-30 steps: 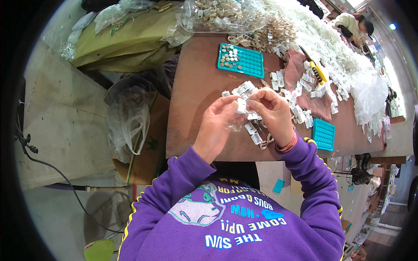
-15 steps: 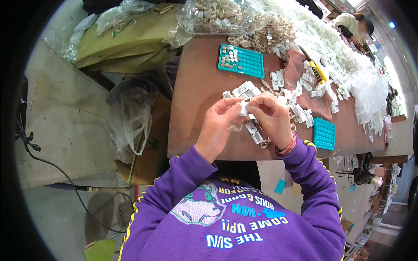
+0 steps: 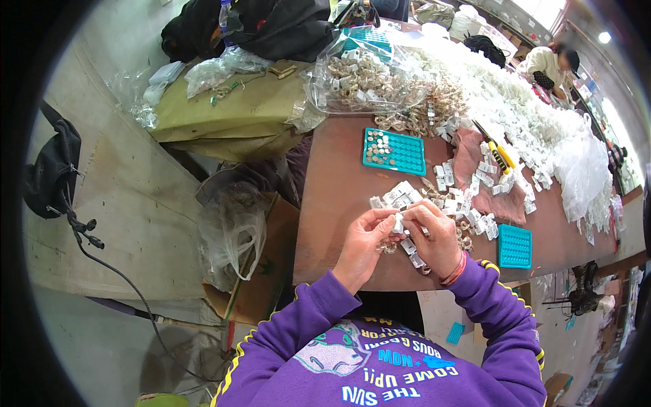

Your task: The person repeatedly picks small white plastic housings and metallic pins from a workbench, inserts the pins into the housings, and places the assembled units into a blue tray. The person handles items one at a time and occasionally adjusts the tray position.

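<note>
A small white plastic case [image 3: 399, 224] is pinched between the fingertips of both hands, just above the near part of the table. My left hand [image 3: 364, 248] has thumb and forefinger closed on its left side. From the right, my right hand [image 3: 437, 239] grips it with bent fingers, which partly cover it. Right below the hands lie more white cases [image 3: 411, 251] with thin brownish wire coils. A loose heap of similar cases [image 3: 402, 195] spreads just beyond them. Farther off, a teal tray [image 3: 409, 154] holds several round silvery button cells on its left part.
Yellow-and-black handled pliers [image 3: 503, 157] lie on a pinkish cloth [image 3: 483, 198]. A second teal tray [image 3: 515, 247] sits near the right table edge. White wired pieces [image 3: 515, 102] pile up behind, beside a clear bag [image 3: 369, 78]. Another person [image 3: 546, 64] is at the far right.
The view has tilted, so the table and hands appear lower and farther right. Both hands still hold the white case, with only slight finger movement.
</note>
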### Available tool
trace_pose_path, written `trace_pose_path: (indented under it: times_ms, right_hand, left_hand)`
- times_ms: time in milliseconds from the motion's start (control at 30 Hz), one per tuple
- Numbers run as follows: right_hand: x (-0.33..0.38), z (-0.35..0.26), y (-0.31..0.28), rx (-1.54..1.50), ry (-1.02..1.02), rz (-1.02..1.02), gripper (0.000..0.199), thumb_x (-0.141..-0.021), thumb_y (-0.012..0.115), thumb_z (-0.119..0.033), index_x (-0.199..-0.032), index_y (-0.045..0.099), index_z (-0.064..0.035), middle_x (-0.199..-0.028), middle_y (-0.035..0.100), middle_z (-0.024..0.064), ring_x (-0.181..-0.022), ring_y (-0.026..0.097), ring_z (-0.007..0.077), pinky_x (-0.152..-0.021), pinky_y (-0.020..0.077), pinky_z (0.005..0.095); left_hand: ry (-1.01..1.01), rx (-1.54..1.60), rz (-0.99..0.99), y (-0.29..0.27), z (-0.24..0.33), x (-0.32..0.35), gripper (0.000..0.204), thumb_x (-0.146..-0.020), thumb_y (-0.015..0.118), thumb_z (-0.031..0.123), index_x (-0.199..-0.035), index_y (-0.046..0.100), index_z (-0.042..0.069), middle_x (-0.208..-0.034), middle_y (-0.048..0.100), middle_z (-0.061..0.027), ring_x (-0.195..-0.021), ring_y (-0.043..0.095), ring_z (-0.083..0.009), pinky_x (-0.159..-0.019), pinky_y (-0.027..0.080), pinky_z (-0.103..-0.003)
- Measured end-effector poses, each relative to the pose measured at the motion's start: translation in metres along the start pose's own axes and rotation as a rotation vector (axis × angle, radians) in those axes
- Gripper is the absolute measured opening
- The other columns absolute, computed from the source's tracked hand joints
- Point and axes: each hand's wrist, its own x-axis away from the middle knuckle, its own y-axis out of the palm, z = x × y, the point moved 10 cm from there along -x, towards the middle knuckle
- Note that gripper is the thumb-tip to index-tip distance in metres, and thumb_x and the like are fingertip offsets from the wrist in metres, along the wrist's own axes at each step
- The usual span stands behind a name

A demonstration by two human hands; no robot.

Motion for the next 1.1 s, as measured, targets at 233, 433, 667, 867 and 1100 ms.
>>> trace_pose_path:
  times_ms: [233,433,667,867,1100]
  right_hand:
    - [0.005,0.014,-0.012,-0.092,0.125,-0.039,0.012,-0.083,0.065,0.000,-0.094,0.062,-0.0013,-0.086,0.064,0.0121,-0.070,0.068,0.0230,-0.063,0.0527,0.0315]
    - [0.047,0.040,-0.078,-0.317,0.381,0.330,0.008,-0.089,0.064,-0.001,-0.096,0.065,0.0037,-0.086,0.069,0.0077,-0.075,0.069,0.0139,-0.067,0.0533,0.0246]
    - [0.090,0.035,-0.084,-0.329,0.417,0.396,0.004,-0.088,0.064,0.004,-0.092,0.065,0.0061,-0.086,0.066,0.0083,-0.073,0.067,0.0142,-0.065,0.0528,0.0240]
    - [0.115,0.047,-0.106,-0.333,0.489,0.462,0.007,-0.089,0.063,0.001,-0.093,0.065,0.0068,-0.086,0.067,0.0084,-0.073,0.067,0.0141,-0.067,0.0538,0.0248]
    - [0.133,0.056,-0.121,-0.270,0.532,0.509,0.006,-0.089,0.063,0.001,-0.091,0.065,0.0060,-0.083,0.067,0.0082,-0.073,0.066,0.0128,-0.066,0.0543,0.0248]
  left_hand:
    - [0.131,-0.215,0.014,0.007,0.012,0.011,0.018,-0.092,0.065,0.012,-0.106,0.065,0.000,-0.096,0.067,-0.0082,-0.082,0.066,-0.0162,-0.075,0.054,-0.029]
    - [1.314,-1.461,-0.496,0.141,0.109,0.060,0.009,-0.077,0.070,0.010,-0.085,0.067,0.007,-0.081,0.064,-0.0075,-0.074,0.062,-0.0272,-0.068,0.051,-0.037]
    - [1.235,-1.950,-0.301,0.146,0.152,-0.094,0.045,-0.083,0.069,0.034,-0.125,0.061,0.018,-0.112,0.065,-0.0157,-0.098,0.064,-0.0355,-0.080,0.052,-0.043]
    - [0.616,-1.961,-0.600,0.127,0.017,-0.149,0.025,-0.086,0.063,0.019,-0.109,0.066,0.010,-0.105,0.066,-0.0119,-0.097,0.063,-0.0329,-0.084,0.051,-0.041]
    - [0.570,-1.970,-1.009,0.121,-0.042,-0.169,0.021,-0.077,0.063,0.004,-0.097,0.065,0.009,-0.097,0.063,-0.0088,-0.097,0.062,-0.0296,-0.084,0.050,-0.041]
